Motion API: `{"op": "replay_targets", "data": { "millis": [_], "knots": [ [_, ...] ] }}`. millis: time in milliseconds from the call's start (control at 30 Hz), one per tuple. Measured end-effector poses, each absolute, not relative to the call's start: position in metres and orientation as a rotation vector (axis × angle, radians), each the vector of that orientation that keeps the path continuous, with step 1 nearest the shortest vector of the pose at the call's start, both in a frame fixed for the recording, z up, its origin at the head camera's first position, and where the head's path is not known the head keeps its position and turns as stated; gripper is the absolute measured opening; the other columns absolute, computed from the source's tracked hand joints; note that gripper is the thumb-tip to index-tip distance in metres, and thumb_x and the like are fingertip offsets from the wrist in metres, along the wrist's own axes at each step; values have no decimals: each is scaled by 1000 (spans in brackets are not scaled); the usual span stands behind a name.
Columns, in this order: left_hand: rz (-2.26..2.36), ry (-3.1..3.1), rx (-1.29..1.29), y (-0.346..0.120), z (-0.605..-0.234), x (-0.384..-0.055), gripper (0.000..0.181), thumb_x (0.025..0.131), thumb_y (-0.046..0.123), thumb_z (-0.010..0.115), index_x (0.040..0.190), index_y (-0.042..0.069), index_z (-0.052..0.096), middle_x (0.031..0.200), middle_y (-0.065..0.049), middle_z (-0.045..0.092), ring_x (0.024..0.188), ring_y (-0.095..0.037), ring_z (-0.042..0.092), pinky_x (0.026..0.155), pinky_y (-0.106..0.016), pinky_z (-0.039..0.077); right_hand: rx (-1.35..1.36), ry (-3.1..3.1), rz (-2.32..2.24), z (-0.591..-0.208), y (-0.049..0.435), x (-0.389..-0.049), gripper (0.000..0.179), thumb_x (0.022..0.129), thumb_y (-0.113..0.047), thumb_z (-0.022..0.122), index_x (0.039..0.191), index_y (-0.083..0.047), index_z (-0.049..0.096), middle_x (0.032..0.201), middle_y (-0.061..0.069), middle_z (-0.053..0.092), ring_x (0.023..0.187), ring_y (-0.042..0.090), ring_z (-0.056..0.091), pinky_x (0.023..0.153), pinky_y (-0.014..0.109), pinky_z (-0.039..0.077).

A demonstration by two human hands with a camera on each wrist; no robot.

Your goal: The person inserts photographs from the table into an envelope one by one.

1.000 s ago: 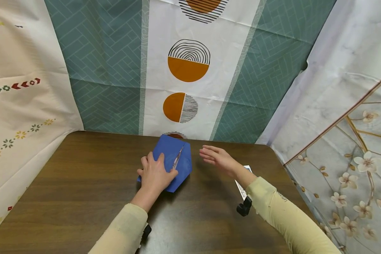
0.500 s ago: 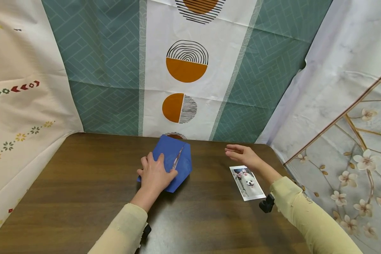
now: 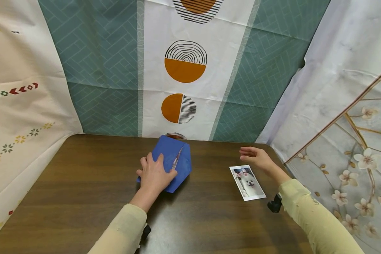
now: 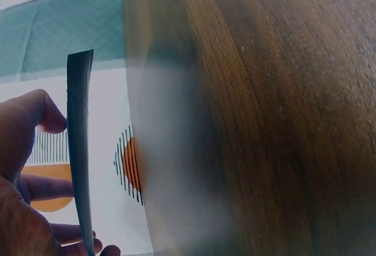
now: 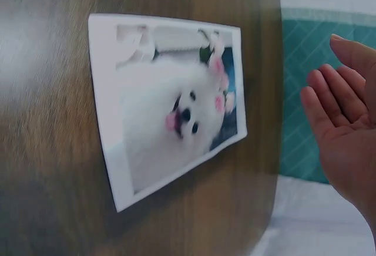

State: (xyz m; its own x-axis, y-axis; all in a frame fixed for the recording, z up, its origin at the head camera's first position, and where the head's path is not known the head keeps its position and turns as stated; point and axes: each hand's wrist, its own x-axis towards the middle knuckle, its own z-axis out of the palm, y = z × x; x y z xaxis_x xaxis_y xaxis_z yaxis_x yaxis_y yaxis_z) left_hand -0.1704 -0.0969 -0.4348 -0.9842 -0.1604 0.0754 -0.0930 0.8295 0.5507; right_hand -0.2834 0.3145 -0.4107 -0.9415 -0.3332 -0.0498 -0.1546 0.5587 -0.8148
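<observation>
In the head view my left hand (image 3: 153,175) grips a blue envelope (image 3: 183,165) just left of centre. A narrow pointed gap shows near its right-hand flap. The left wrist view has the envelope (image 4: 78,103) edge-on, the thumb and fingers around it, raised off the wood. My right hand (image 3: 257,158) is in the air at the right, holding nothing, its fingers relaxed and lightly bent. Below and left of that hand, a white-bordered photo (image 3: 247,182) of a fluffy white dog lies on the table. Seen from the right wrist, the photo (image 5: 176,115) lies apart from the fingers.
The dark wooden table (image 3: 92,197) reaches back to a green and white patterned curtain (image 3: 114,70). A flowered curtain (image 3: 346,141) hangs along the right side, and a cream cloth (image 3: 25,116) hangs along the left.
My right hand has moved rightward, away from the envelope and past the photo, which is now uncovered. The left hand and the envelope have stayed in place.
</observation>
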Motion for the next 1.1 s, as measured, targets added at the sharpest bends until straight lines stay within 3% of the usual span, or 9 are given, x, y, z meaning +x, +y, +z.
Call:
{"op": "replay_targets", "data": {
  "millis": [267, 500, 600, 1100],
  "knots": [
    [-864, -2892, 199, -99, -435, -169, 78, 90, 42, 73, 154, 1, 54, 161, -38, 32, 144, -57, 30, 95, -81, 39, -428, 2707, -1210, -421, 337, -283, 57, 102, -3, 69, 148, 21, 45, 149, 40, 52, 135, 53, 57, 94, 16, 51],
    [-873, -2889, 206, -100, -434, -168, 78, 90, 41, 74, 154, 0, 54, 161, -38, 31, 144, -57, 29, 97, -81, 38, -414, 2771, -1057, -425, 346, -285, 63, 101, -9, 73, 150, 19, 45, 149, 39, 52, 138, 54, 54, 107, 53, 51],
    [-883, -2889, 204, -101, -434, -167, 78, 90, 39, 74, 154, 0, 54, 162, -38, 31, 145, -58, 28, 98, -81, 37, -376, 2802, -980, -430, 349, -286, 65, 100, -10, 75, 152, 16, 46, 149, 38, 53, 138, 54, 53, 109, 62, 47],
    [-870, -2878, 205, -101, -436, -166, 77, 90, 39, 75, 152, 0, 55, 160, -37, 33, 143, -57, 30, 96, -81, 38, -452, 2823, -753, -453, 357, -283, 68, 95, -14, 79, 149, 16, 49, 143, 39, 57, 132, 57, 57, 107, 65, 47]
  ]
}}
